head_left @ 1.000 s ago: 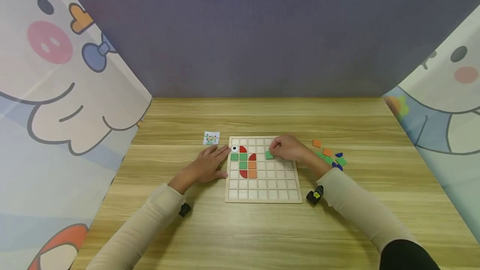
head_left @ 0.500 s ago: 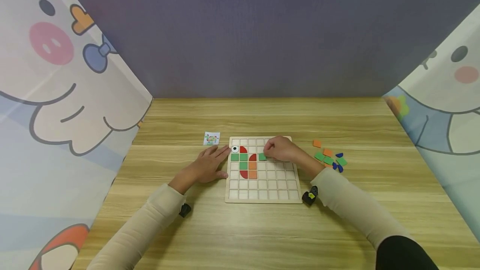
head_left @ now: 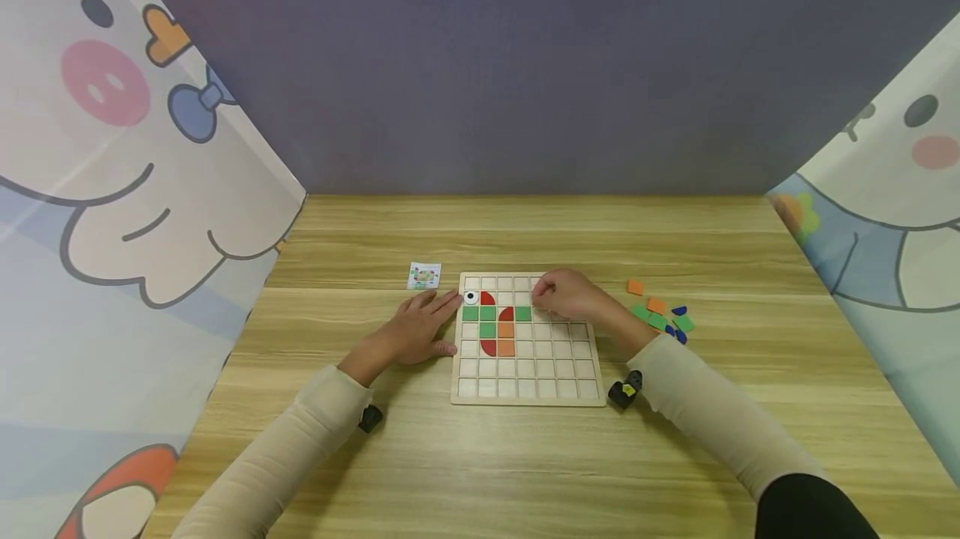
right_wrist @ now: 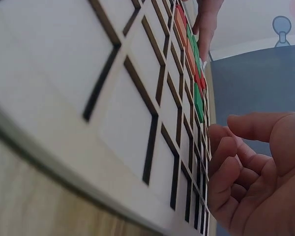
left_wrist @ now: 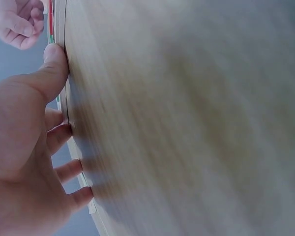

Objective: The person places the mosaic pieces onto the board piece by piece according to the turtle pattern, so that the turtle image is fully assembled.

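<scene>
Head view: grip released, left hand (head_left: 417,329) and right hand (head_left: 570,294) flank four green squares (head_left: 487,330), three red pieces (head_left: 506,315), two orange squares (head_left: 506,347)

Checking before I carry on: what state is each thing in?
Board, flat, partly filled.
Rightmost green tile on board, in a cell, not held.
Eye piece, in cell.
Red pieces, in cells.
Board's orange tiles, in cells.
Picture card, flat, printed side up.
Loose pieces, scattered right of board.
Left hand, against the board's left edge.
Right hand, loosely curled, nothing visibly held.

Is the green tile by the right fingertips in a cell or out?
In: the head view shows the tile squarely framed by the grid.
</scene>
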Demonstrator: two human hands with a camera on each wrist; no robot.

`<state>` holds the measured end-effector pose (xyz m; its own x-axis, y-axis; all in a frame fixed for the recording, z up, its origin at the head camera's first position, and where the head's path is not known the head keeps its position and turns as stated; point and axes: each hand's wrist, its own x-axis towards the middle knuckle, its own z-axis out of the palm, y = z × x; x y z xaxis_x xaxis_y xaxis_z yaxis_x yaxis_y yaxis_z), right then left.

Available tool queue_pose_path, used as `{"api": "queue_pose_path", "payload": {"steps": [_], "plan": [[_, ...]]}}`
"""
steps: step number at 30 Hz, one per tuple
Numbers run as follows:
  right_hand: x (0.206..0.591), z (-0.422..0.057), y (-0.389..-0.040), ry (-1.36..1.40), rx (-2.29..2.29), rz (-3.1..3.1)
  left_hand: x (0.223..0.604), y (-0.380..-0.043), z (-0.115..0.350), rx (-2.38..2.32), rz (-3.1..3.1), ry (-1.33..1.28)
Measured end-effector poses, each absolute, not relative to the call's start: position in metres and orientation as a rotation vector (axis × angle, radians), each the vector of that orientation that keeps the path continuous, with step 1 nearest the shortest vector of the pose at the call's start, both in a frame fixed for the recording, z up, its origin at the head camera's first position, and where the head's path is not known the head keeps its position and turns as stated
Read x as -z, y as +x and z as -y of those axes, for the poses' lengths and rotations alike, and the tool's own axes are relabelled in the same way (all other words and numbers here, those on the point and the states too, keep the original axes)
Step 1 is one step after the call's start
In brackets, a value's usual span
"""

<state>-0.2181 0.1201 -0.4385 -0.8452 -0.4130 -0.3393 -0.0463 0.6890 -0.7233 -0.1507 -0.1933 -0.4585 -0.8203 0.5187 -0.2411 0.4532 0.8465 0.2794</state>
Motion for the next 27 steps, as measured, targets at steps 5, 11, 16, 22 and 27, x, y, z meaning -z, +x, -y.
{"api": "queue_pose_path", "payload": {"steps": [5,11,16,22,27], "plan": [[0.436,-0.130,-0.217,-0.359,1.044,-2.402,0.456,-0.149,0.193,-0.311,-2.724,0.748],[0.437,-0.147,-0.217,-0.372,1.055,-2.404,0.455,-0.149,0.192,-0.302,-2.731,0.753],[0.437,-0.163,-0.216,-0.353,1.035,-2.427,0.456,-0.149,0.192,-0.287,-2.732,0.747],[0.433,-0.183,-0.213,-0.329,1.037,-2.428,0.458,-0.149,0.192,-0.285,-2.732,0.739],[0.431,-0.198,-0.214,-0.305,1.025,-2.451,0.458,-0.149,0.193,-0.289,-2.733,0.730]]}}
